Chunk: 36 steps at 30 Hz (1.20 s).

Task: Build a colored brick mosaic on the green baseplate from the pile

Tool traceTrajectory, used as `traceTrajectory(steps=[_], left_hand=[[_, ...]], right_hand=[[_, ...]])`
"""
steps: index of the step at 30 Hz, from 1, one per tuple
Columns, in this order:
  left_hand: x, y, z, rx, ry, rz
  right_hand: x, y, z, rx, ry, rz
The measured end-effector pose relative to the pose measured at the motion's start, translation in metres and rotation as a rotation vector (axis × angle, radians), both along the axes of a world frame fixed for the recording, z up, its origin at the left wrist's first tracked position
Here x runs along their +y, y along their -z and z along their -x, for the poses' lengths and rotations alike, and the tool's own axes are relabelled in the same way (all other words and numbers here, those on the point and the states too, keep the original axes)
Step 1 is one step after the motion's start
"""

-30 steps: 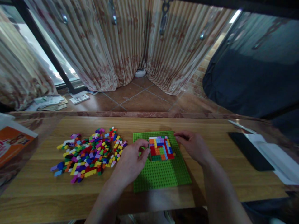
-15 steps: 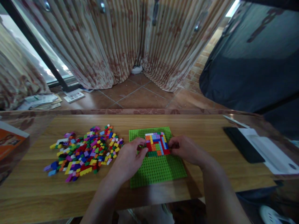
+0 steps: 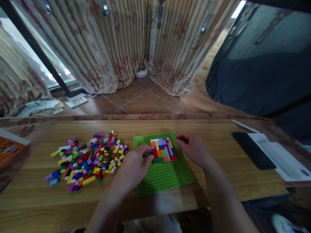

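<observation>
A green studded baseplate [image 3: 165, 178] lies on the wooden table. A flat, multicoloured patch of toy bricks [image 3: 162, 150] covers part of its upper half. My left hand [image 3: 136, 163] rests over the plate's left side, its thumb and forefinger apart beside the left edge of the patch; nothing shows between them. Near the plate's upper right edge is my right hand [image 3: 193, 147], a little away from the patch. Its fingers are curled in and closed, and whatever they may hold is hidden. To the left spreads a pile of loose toy bricks [image 3: 88, 158] in many colours.
The wooden table [image 3: 209, 129] spans the view. On its right lie a black flat object [image 3: 254, 150] and a white tray-like item [image 3: 283, 158]. An orange and white box [image 3: 12, 147] stands at the left edge. Striped curtains [image 3: 121, 48] hang beyond.
My right hand has moved up and away from the right side of the brick patch, to the plate's upper right edge. My left hand stays almost where it was.
</observation>
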State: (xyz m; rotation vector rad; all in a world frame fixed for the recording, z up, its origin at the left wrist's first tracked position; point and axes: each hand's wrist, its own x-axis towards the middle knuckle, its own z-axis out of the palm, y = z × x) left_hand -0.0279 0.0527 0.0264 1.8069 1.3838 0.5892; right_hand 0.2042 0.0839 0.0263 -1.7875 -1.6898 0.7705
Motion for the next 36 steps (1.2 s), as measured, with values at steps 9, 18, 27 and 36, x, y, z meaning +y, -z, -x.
traceTrajectory(steps=[9, 18, 27, 36], left_hand=[[0.000, 0.000, 0.000, -0.010, -0.002, 0.015], [-0.001, 0.002, 0.001, 0.004, -0.008, 0.012], [-0.002, 0.001, 0.000, -0.026, -0.013, 0.019], [-0.004, 0.000, -0.002, -0.017, -0.031, 0.023]], right_hand=[[0.006, 0.009, 0.012, 0.227, 0.028, -0.022], [0.007, 0.018, 0.018, 0.334, 0.035, 0.001], [0.009, 0.018, 0.018, 0.524, 0.072, 0.079], [0.011, 0.020, 0.014, 0.491, 0.030, 0.113]])
